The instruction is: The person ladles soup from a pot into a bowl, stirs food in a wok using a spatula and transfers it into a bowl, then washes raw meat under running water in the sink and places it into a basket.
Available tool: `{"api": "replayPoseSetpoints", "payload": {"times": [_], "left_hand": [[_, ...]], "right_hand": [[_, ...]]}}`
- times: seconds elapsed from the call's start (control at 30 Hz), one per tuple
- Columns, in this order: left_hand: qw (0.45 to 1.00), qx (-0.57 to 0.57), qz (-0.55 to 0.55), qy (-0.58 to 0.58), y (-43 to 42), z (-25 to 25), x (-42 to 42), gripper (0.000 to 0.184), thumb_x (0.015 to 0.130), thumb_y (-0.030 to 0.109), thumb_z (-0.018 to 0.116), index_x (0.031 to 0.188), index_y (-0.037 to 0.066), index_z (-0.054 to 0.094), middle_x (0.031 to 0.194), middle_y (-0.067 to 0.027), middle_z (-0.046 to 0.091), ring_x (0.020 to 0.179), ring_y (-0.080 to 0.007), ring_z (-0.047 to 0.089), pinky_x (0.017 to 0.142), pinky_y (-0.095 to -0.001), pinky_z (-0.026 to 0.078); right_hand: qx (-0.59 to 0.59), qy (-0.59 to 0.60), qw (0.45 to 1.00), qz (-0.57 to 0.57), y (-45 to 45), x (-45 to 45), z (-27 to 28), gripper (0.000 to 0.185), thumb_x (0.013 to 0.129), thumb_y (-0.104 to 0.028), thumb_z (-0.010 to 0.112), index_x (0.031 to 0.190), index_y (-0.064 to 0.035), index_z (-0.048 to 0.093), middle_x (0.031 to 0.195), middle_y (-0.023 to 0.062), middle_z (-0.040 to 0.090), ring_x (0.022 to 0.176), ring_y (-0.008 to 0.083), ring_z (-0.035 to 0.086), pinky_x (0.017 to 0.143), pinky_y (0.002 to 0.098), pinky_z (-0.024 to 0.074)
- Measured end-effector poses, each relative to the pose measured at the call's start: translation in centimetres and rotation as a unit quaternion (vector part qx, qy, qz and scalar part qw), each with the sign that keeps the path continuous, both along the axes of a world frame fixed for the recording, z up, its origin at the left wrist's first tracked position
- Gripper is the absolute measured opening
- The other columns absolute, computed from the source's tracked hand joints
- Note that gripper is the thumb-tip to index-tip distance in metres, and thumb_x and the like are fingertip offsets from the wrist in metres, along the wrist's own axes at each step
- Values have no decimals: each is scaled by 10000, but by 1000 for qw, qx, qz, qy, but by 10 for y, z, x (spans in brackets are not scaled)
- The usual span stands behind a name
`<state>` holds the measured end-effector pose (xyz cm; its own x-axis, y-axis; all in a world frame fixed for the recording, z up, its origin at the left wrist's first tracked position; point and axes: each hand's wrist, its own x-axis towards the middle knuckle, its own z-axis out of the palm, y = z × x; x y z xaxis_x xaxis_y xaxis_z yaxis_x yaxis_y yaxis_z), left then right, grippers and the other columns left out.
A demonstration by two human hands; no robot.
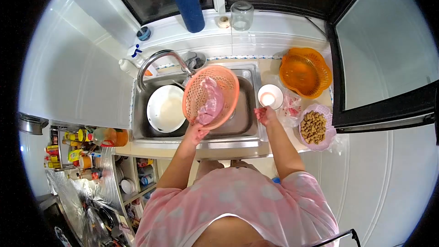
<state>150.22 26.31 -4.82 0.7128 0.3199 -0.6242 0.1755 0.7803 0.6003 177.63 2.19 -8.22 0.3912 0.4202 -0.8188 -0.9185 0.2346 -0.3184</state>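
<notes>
My left hand (196, 133) grips the near rim of a peach-coloured plastic colander (193, 92), which is tilted above the sink. A pale pink piece of raw meat (211, 103) lies inside it. My right hand (265, 115) is over the sink's right edge, fingers apart and slightly curled, with nothing visible in them. Just beyond those fingers stands a white cup (270, 96); whether they touch it I cannot tell. A white basin (157, 114) with cloudy liquid sits in the left part of the steel sink (247, 132), beside the colander.
A curved faucet (157, 55) arches over the sink's left side. On the right counter are an orange basket (292, 75), a crumpled plastic bag (291, 104) and a lilac bowl (330, 132) of peanuts (313, 128). A blue bottle (189, 11) and a glass jar (242, 16) stand on the sill.
</notes>
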Motion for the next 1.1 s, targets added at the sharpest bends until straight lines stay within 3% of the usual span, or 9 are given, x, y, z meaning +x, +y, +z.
{"api": "replayPoseSetpoints", "payload": {"times": [0.07,0.23,0.47,0.67,0.83,0.93,0.97,1.0,1.1], "left_hand": [[999,-2,33,7,-22,37,9,417,778,70,545,1173,134,429,942,-78,601,764,-189,614,667,-322,526],[998,-18,-13,65,-11,-45,23,463,760,-1,508,1197,97,389,1008,-163,566,704,-251,615,625,-367,545],[970,60,-55,229,-26,-32,58,421,800,11,478,1202,93,381,996,-188,574,828,-314,640,637,-390,554],[969,-19,-116,217,-14,-101,59,420,824,115,542,1216,117,390,1097,-154,559,921,-334,616,749,-443,520],[955,81,-103,266,-21,-57,60,528,809,247,623,1265,152,373,1205,-104,520,1099,-251,520,915,-445,418],[988,131,-25,83,-7,-42,48,623,810,324,635,1334,202,320,1268,-53,480,1152,-203,460,998,-441,309],[993,100,-5,57,-11,24,43,666,849,376,587,1387,207,235,1331,-47,409,1215,-233,397,1021,-450,262],[997,74,-11,35,-4,47,42,708,855,460,551,1407,215,181,1417,-78,279,1293,-261,281,1034,-457,248],[997,68,12,-19,16,75,31,779,838,589,477,1428,268,81,1477,-126,113,1324,-272,217,1040,-488,223]], "right_hand": [[-5,-3,1000,2,-5,1,13,289,881,-211,363,778,13,514,777,199,621,571,243,586,488,300,489],[25,-28,998,59,-28,-10,54,237,848,-205,420,781,-8,534,744,171,616,542,215,567,481,274,483],[8,-64,989,136,-39,-21,85,242,834,-255,455,788,-33,541,749,154,619,578,209,564,506,288,470],[-44,-85,973,209,-32,-38,114,259,845,-271,457,737,-55,550,673,109,610,527,173,548,480,269,434],[-56,-113,949,291,-11,-46,104,272,842,-289,443,733,-64,549,660,105,609,498,175,534,472,270,431],[-55,-114,938,323,24,-58,103,269,828,-291,454,721,-63,547,666,116,611,488,177,531,454,270,424],[-54,-116,931,342,37,-62,101,267,825,-293,458,722,-63,546,666,119,611,490,177,531,456,272,425],[-52,-120,924,360,52,-68,100,266,822,-295,462,723,-63,546,667,121,611,493,177,530,457,274,425],[-46,-131,897,419,102,-89,110,269,827,-301,469,737,-64,558,664,116,611,506,165,530,478,267,431]]}}
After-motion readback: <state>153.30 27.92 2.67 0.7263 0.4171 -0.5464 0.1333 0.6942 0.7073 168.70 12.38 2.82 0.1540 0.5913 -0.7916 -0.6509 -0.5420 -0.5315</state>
